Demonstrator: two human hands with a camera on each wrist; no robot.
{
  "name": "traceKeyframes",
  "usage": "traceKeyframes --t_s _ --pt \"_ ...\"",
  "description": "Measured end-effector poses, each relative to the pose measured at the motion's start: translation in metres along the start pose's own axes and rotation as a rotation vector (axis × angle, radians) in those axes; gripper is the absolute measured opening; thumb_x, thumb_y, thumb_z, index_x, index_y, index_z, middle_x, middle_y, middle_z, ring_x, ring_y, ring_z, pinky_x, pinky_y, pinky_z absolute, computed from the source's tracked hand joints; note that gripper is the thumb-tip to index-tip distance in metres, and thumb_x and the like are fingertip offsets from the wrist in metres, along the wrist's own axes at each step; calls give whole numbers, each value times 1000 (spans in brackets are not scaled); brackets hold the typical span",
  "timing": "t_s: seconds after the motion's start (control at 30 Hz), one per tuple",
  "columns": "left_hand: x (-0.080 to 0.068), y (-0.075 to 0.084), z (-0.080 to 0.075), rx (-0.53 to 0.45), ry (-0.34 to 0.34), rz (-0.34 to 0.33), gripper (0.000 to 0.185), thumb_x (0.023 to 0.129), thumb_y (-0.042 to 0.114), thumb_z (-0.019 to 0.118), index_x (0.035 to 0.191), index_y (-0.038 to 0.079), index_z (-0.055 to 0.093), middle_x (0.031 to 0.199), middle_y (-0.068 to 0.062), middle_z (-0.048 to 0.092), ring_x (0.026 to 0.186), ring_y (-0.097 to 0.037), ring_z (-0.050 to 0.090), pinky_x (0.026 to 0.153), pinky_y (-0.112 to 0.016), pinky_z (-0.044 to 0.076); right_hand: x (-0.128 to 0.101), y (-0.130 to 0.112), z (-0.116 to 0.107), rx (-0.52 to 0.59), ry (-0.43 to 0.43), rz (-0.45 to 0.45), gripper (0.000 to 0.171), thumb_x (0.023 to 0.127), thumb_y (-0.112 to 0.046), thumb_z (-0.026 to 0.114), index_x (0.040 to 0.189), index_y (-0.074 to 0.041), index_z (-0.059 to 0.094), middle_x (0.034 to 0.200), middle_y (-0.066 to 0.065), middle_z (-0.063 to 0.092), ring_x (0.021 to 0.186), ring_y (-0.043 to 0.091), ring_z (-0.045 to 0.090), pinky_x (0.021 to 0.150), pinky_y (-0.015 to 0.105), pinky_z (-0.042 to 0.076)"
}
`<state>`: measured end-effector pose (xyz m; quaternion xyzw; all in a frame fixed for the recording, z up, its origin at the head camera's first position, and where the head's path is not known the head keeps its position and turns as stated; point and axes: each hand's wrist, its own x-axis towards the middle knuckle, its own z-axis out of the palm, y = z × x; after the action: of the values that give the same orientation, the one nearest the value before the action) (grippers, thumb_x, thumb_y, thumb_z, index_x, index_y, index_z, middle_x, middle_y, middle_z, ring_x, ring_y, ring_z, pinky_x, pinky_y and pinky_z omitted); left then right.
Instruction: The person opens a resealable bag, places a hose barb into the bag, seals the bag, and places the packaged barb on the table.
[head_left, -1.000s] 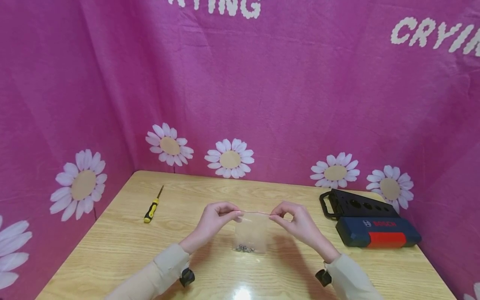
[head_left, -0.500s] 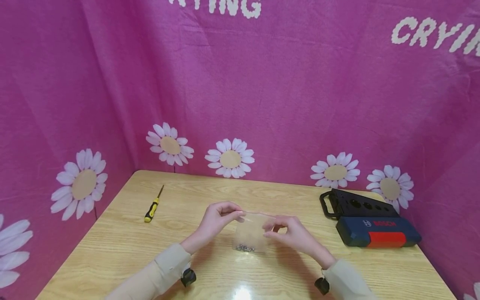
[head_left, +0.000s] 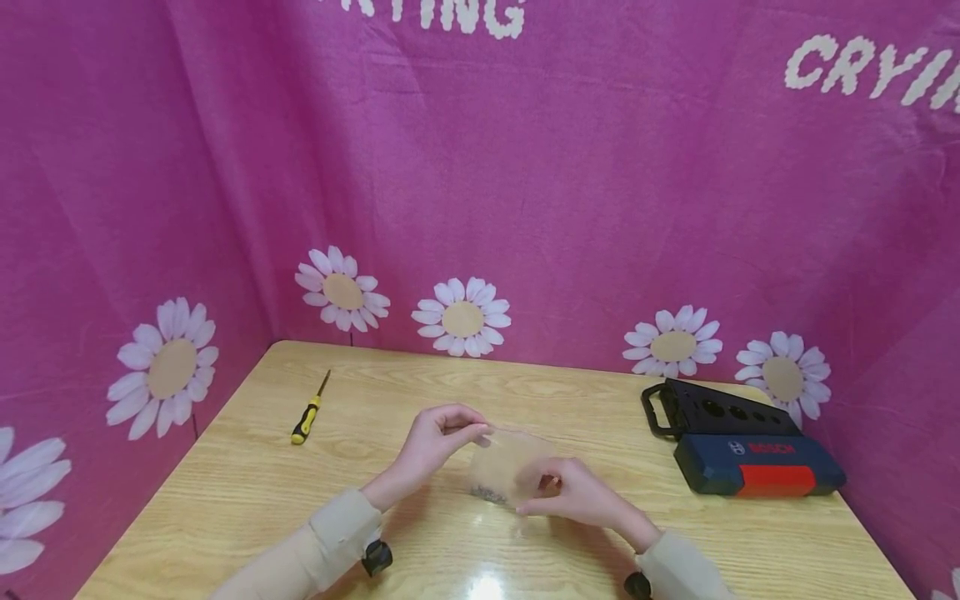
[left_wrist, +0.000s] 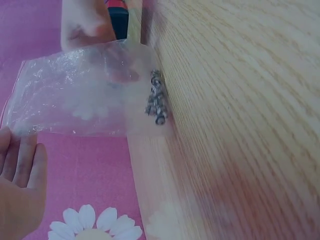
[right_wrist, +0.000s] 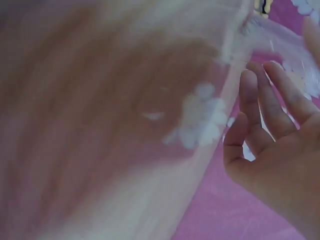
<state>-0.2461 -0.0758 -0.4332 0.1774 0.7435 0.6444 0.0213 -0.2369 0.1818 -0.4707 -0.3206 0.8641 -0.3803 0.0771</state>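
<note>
- Left hand (head_left: 437, 436) pinches the top corner of the clear bag (head_left: 513, 465) above the tabletop (head_left: 247, 492).
- Right hand (head_left: 572, 493) touches its lower side; its grip is unclear.
- Best to keep the screws (left_wrist: 157, 102) settled low.

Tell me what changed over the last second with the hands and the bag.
The right hand left the top right corner of the clear bag and dropped toward the table, now at the bag's lower right side. The bag tilted. The left hand still pinches the top left corner. The screwdriver and blue case stayed put.
</note>
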Motion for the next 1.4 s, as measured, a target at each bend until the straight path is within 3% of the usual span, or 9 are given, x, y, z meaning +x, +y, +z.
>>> traceKeyframes --t_s 0.2,0.4,0.57,0.73,0.83,1.0,1.17,1.4 --pt "-1 3 -1 11 26 -13 20 93 21 69 104 5 73 101 -15 76 87 -17 75 89 -25 58 -1 -1 7 25 -12 -33 13 94 -15 67 101 -7 74 99 9 76 79 -5 59 67 16 52" --pt "-2 0 -4 -6 63 -30 19 92 18 70 104 3 73 102 -17 76 82 -19 75 86 -26 60 -4 -4 7 62 -53 -42 15 97 -15 61 99 -8 74 98 8 76 84 -1 63 71 17 53" --pt "-4 -3 -5 -23 67 -73 19 90 16 72 102 0 73 98 -17 76 72 -15 73 82 -27 61 -6 -5 7 199 -186 -38 18 98 -16 60 100 -3 73 95 15 75 80 -1 63 71 16 53" --pt "-6 -5 -6 -1 40 -113 18 90 13 72 99 -2 73 94 -17 76 67 -14 72 76 -29 62 -10 -6 3 330 -334 47 21 98 -14 59 102 2 70 96 25 73 76 -1 61 65 13 50" --pt "-6 -6 -6 6 18 -127 19 91 13 71 100 -4 73 95 -19 75 68 -17 73 75 -30 62 -13 -8 2 292 -305 105 20 98 -15 60 101 1 71 94 21 74 76 0 63 67 14 50" --pt "3 -13 -8 34 -15 -144 20 93 13 69 101 -4 72 97 -20 74 72 -20 74 79 -31 62 -17 -13 2 177 -186 159 20 96 -18 62 94 0 71 84 16 73 65 1 57 62 17 48" --pt "15 -22 -11 47 -36 -173 19 94 9 66 103 -7 71 98 -21 73 72 -18 74 80 -36 62 -18 -17 2 156 -155 220 19 96 -16 63 87 1 69 80 14 73 60 4 57 56 19 48" --pt "29 -31 -11 117 -34 -237 18 93 6 66 102 -8 71 96 -20 74 70 -16 72 78 -36 62 -22 -17 4 19 -122 211 20 93 -13 64 75 -5 70 68 6 71 56 1 53 55 17 46"
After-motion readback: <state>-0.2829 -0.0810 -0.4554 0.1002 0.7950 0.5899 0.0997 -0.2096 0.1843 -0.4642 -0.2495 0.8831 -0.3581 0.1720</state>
